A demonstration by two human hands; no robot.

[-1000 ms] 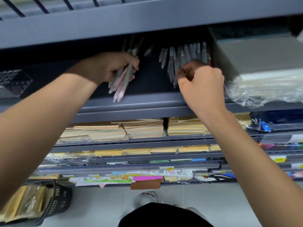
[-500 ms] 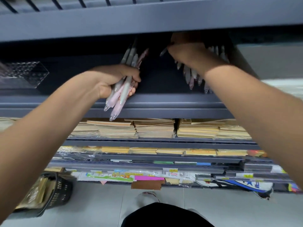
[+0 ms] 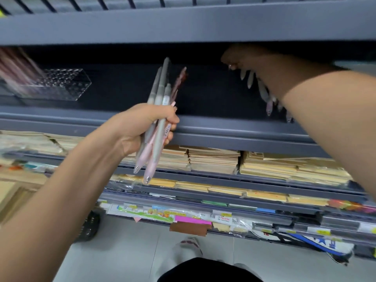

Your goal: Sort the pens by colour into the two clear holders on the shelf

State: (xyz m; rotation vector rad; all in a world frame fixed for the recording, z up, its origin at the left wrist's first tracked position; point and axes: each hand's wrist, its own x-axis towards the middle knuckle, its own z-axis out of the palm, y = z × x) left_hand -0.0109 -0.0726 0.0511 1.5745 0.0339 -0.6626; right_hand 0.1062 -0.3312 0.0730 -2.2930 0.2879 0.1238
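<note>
Dark shelf (image 3: 203,124): my left hand (image 3: 146,127) grips upright pen bundle (image 3: 160,88); clear holder (image 3: 61,86) lies leftward; right hand (image 3: 240,57) grasp unclear.

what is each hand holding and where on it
The left hand grips a bundle of pens around mid-barrel, tips pointing down. The right hand is far back above loose pens; whether it holds one cannot be told.

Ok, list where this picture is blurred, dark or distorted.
Head view: motion blur smears the pink pens in the clear holder at far left; the right hand sits in deep shadow under the upper shelf; the left hand and its pen bundle are fairly sharp; shelf edges bow from the wide lens.
</note>
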